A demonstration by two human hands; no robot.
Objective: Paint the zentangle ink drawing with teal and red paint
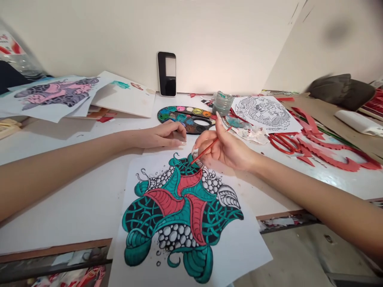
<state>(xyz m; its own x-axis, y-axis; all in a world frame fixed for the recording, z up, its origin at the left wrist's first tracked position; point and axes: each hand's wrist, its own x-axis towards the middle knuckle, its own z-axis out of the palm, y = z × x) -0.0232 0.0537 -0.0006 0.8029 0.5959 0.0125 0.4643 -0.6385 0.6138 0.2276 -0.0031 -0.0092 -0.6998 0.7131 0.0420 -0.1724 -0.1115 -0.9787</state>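
Note:
A sheet of paper (pixel 239 247) with a teal, red and black patterned drawing (pixel 179 215) lies in front of me, its near end hanging over the table edge. My right hand (pixel 227 149) pinches a thin red paintbrush (pixel 208 149), whose tip touches the top of the drawing. My left hand (pixel 163 135) rests on the table at the sheet's far edge, fingers curled under, holding nothing I can see. Just beyond both hands lies a black paint palette (pixel 187 116) with several coloured wells.
A paint-smeared water jar (pixel 222 103) stands by the palette, a phone (pixel 166 73) leans on the wall behind. An uncoloured line drawing (pixel 265 113), red scissors (pixel 283 143) and red paper cut-outs (pixel 332 153) lie right. Painted sheets (pixel 54 95) are stacked left.

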